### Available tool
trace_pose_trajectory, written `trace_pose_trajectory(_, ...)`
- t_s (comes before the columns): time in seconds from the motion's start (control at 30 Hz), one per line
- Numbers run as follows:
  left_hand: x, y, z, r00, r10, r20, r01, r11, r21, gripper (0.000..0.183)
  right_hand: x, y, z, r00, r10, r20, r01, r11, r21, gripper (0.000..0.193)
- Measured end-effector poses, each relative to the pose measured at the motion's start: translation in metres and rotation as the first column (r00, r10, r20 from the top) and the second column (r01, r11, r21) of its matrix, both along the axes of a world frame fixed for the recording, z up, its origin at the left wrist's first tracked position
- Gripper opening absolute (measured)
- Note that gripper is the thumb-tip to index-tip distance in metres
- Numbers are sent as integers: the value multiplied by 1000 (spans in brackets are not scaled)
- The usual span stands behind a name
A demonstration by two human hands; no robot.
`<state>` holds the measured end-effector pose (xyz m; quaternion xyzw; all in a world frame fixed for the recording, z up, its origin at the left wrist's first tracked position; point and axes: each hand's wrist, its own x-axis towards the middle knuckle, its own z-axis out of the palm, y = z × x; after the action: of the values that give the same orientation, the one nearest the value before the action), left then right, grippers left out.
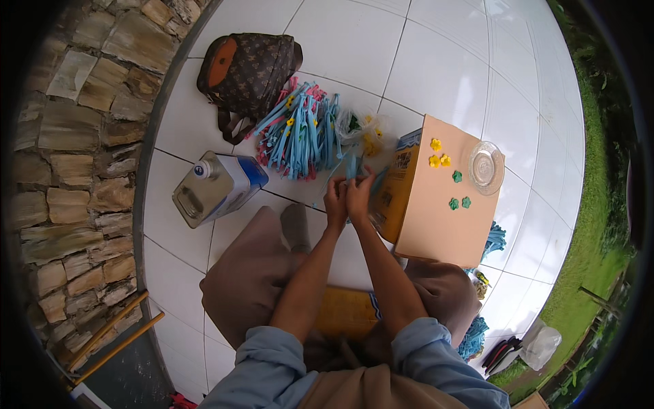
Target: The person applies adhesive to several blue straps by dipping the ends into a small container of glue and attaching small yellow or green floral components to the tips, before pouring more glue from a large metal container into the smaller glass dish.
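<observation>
one pair of bare hands: left hand (334, 202) and right hand (358, 198), held side by side above the tiled floor (272, 200). fingers of both: closed tip to tip on what appears to be a light-blue strip (352, 166); how the grip is shared cannot be told. the strip is located just ahead of the fingertips, its visible long axis directed straight ahead; its far end cannot be made out. one heap of blue and pink strips (293, 140), found ahead and to the left, mostly laid lengthwise toward the hands, the left being nearer. one clear plastic bag (373, 123), placed beside the heap. one cardboard sheet (436, 221), set at the right, nearer the right hand; three yellow flowers (436, 144), three green flowers (457, 176) and a clear glass dish (485, 168) are carried on it.
</observation>
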<state>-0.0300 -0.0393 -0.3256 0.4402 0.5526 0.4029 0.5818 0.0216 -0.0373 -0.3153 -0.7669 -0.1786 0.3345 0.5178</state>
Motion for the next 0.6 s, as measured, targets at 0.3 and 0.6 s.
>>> trace_pose_trajectory(0.3,-13,21,135,852,328,409,-413,900,137,8,12,-4,158,981,182,-68,-156,946,284,56)
trace_pose_trajectory(0.6,11,14,338,879,-173,445,-319,479,818,29,86,-24,270,880,245,408,-427,785,449,59)
